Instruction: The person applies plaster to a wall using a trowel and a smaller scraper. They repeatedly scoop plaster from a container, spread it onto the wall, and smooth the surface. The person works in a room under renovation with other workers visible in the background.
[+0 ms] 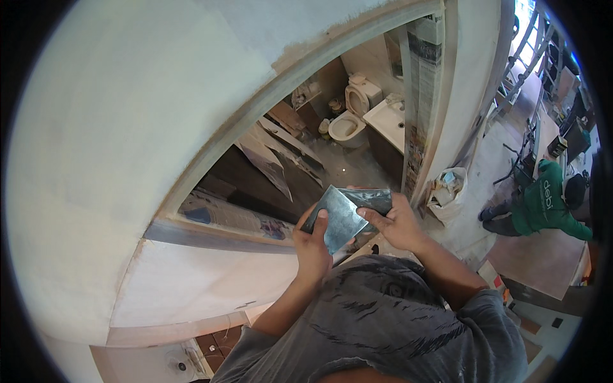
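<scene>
Just in front of my chest, two thin, flat metal plates overlap. The nearer, a shiny silver square plate [340, 223], is tilted and smudged with grey. My left hand [311, 246] is closed on its left side, with the thumb pressed on its face. Behind its upper right edge lies a darker rectangular plate [377, 199], which my right hand [399, 225] grips by its right end. The right thumb reaches over to the silver plate's right edge. Most of the fingers are hidden behind the plates.
A doorway with a paper-covered frame [424, 96] opens onto a bathroom with a toilet [348, 129] and a washbasin [386, 121]. Boards [268, 156] lean inside. A white sack of rubble [447, 195] stands right of the doorway. Farther right, a person in green [543, 201] bends over.
</scene>
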### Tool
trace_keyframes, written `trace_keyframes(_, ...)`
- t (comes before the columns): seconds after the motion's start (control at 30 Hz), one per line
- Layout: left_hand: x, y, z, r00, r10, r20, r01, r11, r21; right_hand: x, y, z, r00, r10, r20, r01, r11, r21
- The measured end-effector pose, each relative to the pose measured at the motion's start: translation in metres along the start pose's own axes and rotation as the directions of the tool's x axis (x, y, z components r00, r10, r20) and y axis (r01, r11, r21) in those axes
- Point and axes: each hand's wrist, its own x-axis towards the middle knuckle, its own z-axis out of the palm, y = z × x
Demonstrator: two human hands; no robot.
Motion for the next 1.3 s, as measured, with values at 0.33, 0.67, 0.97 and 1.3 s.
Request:
trace_keyframes(0.33, -0.003, -0.014, -0.022, 1.000, -0.018, 0.023, 0.009, 0.935, 0.354, -0.003, -0.007, -0.016, 0.962, 0.078, 0.262, 0.078, 0.840, -0.537)
trace_keyframes(0.67, 0.005, 0.005, -0.028, 0.976, -0.146, 0.161, 0.074, 0.920, 0.385, 0.003, -0.003, -0.016, 0.866, 0.324, 0.381, -0.128, 0.880, -0.458)
trace_keyframes(0.97, -0.007, 0.008, -0.056, 0.996, 0.034, -0.081, -0.004, 0.935, 0.355, -0.013, -0.022, -0.026, 0.994, 0.107, 0.013, -0.102, 0.978, -0.184)
trace_keyframes(1.3, -0.024, 0.020, -0.013, 0.993, -0.117, 0.001, 0.115, 0.976, -0.183, -0.024, -0.022, 0.020, 0.969, -0.028, -0.245, -0.011, 0.988, -0.157)
